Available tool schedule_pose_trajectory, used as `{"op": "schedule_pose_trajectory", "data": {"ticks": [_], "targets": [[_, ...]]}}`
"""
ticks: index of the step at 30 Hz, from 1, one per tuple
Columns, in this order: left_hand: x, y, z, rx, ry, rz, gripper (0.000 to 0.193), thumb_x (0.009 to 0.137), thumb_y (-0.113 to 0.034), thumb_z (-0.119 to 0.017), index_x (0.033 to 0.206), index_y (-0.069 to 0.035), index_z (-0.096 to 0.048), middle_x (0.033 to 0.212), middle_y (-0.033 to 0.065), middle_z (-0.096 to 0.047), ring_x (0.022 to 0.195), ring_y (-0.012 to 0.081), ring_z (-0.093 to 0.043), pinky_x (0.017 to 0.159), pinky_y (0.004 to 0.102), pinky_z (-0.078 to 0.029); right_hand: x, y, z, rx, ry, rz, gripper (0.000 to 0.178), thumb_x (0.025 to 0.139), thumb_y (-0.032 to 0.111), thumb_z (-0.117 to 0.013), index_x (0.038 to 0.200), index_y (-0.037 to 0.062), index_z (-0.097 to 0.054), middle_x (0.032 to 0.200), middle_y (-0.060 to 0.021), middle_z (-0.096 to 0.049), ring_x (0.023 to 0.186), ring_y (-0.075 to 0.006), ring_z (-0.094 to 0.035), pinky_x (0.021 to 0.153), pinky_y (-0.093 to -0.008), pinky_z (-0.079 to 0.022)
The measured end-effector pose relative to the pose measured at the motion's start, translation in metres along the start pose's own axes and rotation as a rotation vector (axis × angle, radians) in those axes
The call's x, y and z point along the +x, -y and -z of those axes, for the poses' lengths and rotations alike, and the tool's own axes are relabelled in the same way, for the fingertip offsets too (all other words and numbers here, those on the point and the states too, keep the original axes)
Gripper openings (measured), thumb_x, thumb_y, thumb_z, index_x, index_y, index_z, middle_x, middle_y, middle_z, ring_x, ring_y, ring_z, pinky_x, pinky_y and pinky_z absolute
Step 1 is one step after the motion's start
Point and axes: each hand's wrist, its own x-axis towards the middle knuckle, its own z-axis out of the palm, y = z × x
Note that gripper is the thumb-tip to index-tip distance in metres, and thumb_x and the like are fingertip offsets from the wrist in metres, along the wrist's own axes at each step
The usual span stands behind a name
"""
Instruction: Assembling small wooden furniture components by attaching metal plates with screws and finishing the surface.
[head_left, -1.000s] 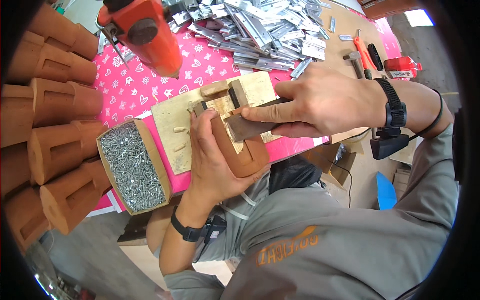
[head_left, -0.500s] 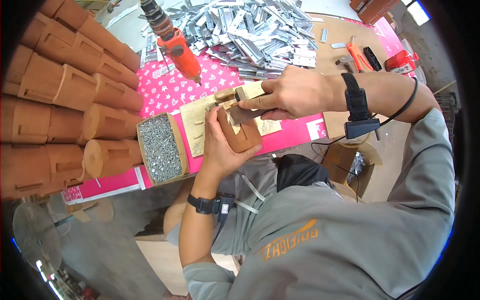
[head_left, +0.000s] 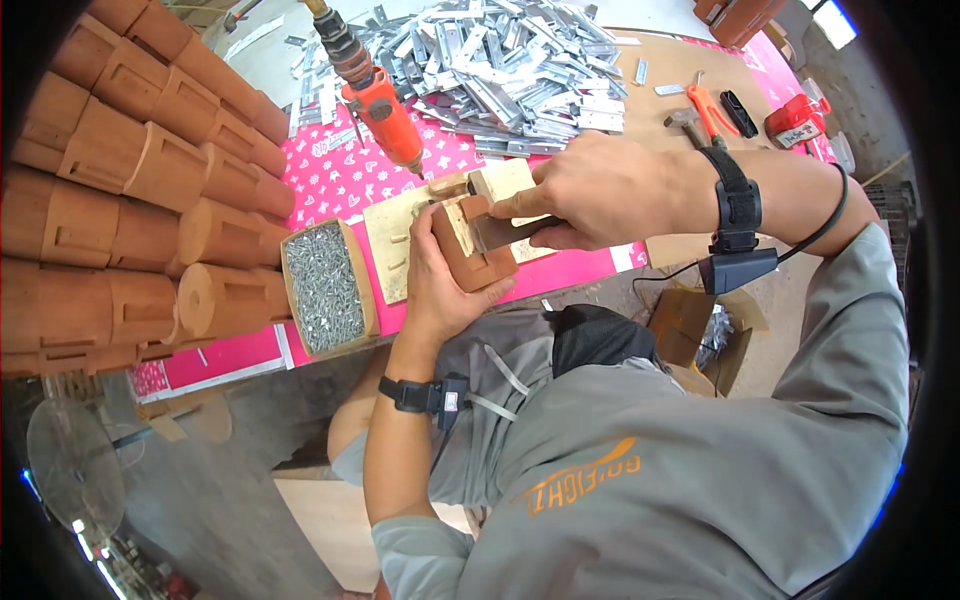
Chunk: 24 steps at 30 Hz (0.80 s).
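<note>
My left hand point(head_left: 440, 285) wraps round a brown-coated wooden piece point(head_left: 480, 268) and holds it up over a pale wooden board point(head_left: 395, 215). Pale bare wood shows along a recess cut in the piece's upper end. My right hand point(head_left: 585, 195) grips a dark flat-bladed chisel point(head_left: 512, 232), its forefinger stretched along the tool toward the piece. The blade lies against the recess; its handle is mostly hidden in my palm. Just behind the piece, wooden blocks point(head_left: 448, 187) are fixed on the board. An orange power driver point(head_left: 388, 118) hangs bit-down beyond the board's left part.
Stacked brown wooden cylinders with slots point(head_left: 120, 225) fill the left side. A box of screws point(head_left: 325, 290) sits beside the board. Metal brackets point(head_left: 490, 70) are heaped at the back. A hammer point(head_left: 685, 122), orange-handled tool point(head_left: 706, 108) and red container point(head_left: 797, 122) lie on the right.
The wooden piece has turned in my left hand, so its recess shows more. My right hand and the chisel have shifted slightly right. A pale curl of wood on the piece is no longer seen.
</note>
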Motion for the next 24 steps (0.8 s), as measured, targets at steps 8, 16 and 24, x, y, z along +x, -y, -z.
{"op": "schedule_pose_trajectory", "data": {"ticks": [8, 16, 24], "targets": [[0.0, -0.001, 0.001, 0.057, -0.009, -0.026, 0.117, 0.062, -0.037, -0.097, 0.148, -0.002, -0.026, 0.139, 0.024, -0.047, 0.127, 0.0416, -0.051, 0.108, 0.0488, -0.044, 0.015, 0.021, 0.021, -0.057, 0.12, 0.002, 0.026, 0.085, 0.021, -0.071, 0.109, 0.0097, -0.068, 0.071, -0.0162, -0.069, 0.069, -0.0373, -0.07, 0.063, -0.0489, -0.054], [-0.001, -0.003, 0.003, 0.087, -0.021, 0.003, 0.119, 0.06, -0.039, -0.097, 0.148, -0.002, -0.026, 0.138, 0.0233, -0.047, 0.125, 0.041, -0.052, 0.106, 0.0481, -0.044, 0.026, 0.038, 0.034, -0.162, 0.273, -0.068, 0.036, 0.091, 0.017, -0.066, 0.127, 0.0136, -0.068, 0.073, -0.0172, -0.068, 0.072, -0.0363, -0.069, 0.066, -0.0486, -0.055], [0.002, 0.003, 0.002, 0.15, -0.006, -0.076, 0.123, 0.063, -0.041, -0.096, 0.152, -0.002, -0.02, 0.139, 0.0255, -0.047, 0.126, 0.0418, -0.054, 0.105, 0.0486, -0.045, 0.025, 0.014, 0.022, -0.079, 0.26, 0.013, 0.041, 0.088, 0.021, -0.071, 0.128, 0.0153, -0.068, 0.068, -0.015, -0.065, 0.066, -0.0367, -0.067, 0.06, -0.0477, -0.052]]}}
